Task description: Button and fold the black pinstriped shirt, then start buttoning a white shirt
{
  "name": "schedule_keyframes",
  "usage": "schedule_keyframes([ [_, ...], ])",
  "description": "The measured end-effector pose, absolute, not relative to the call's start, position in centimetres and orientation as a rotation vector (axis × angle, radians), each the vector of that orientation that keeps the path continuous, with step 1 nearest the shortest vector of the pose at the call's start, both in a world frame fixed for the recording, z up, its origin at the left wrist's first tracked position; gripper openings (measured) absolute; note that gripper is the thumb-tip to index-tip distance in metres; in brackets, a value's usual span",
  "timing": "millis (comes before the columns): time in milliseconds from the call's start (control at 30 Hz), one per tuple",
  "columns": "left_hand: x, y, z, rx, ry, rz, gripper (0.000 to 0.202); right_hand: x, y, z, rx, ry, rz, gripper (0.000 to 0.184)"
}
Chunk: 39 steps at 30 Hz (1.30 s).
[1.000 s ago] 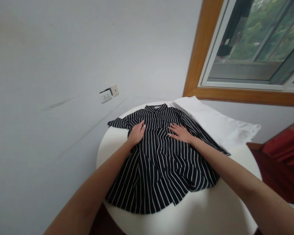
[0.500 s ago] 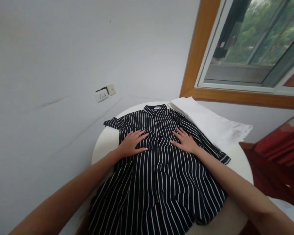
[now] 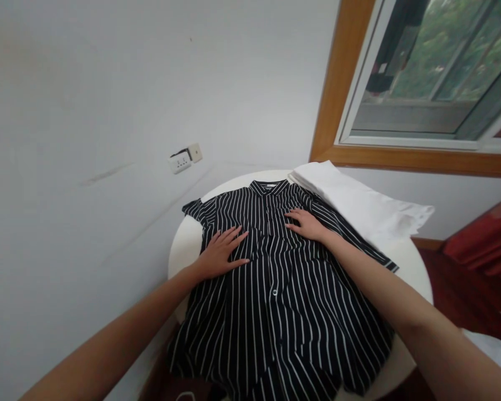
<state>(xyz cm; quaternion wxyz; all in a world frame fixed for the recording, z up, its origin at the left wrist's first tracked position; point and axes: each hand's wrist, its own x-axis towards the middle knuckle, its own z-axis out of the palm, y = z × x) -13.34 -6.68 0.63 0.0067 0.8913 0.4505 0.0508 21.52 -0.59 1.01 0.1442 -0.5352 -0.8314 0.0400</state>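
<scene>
A black shirt with white stripes lies spread front side up on a round white table, its collar at the far end and its hem hanging over the near edge. My left hand rests on the left side of the shirt's chest, palm down, fingers spread. On the other side of the button line, my right hand lies palm down on the upper chest with its fingers stretched out. Neither hand grips the cloth. Small creases run across the fabric between and below the hands.
A folded white cloth lies on the table's right side, beside the shirt's sleeve. Behind the table is a white wall with a power socket. A wood-framed window is at the right, and red fabric hangs below it.
My right hand has slid up the chest and slightly inward. My left hand has moved a little lower and to the left on the cloth. Both remain flat on the shirt.
</scene>
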Motion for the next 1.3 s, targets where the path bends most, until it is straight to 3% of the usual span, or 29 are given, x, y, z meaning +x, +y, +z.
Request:
schedule_keyframes([
  [133,-14.7,-6.5,0.2,2.753,1.518,0.201,0.078,20.7,-1.2,-0.4,-1.706,-2.366,0.094,0.072],
  [367,-14.1,-6.9,0.3,2.789,1.390,0.196,0.067,20.8,-5.7,-0.2,-1.702,-2.424,0.056,0.076],
  [600,-13.5,-8.7,0.6,2.815,1.308,0.168,0.052,22.1,-7.8,-0.6,-1.670,-2.456,0.049,0.073],
  [833,-13.2,-10.2,0.6,2.831,1.359,0.129,0.067,20.9,-7.0,0.1,-1.557,-2.543,0.104,0.075],
  [1000,-13.2,-12.0,0.0,2.818,1.387,0.174,0.060,21.0,-5.5,0.2,-1.619,-2.484,0.099,0.072],
  [1133,-13.2,-13.1,-0.3,2.776,1.456,0.292,0.050,20.5,-7.4,-0.2,-1.486,-2.567,0.040,0.069],
  [1300,-12.5,-10.1,1.3,2.842,1.401,0.680,0.035,20.9,-13.0,-1.1,-1.492,-2.546,-0.005,0.061],
])
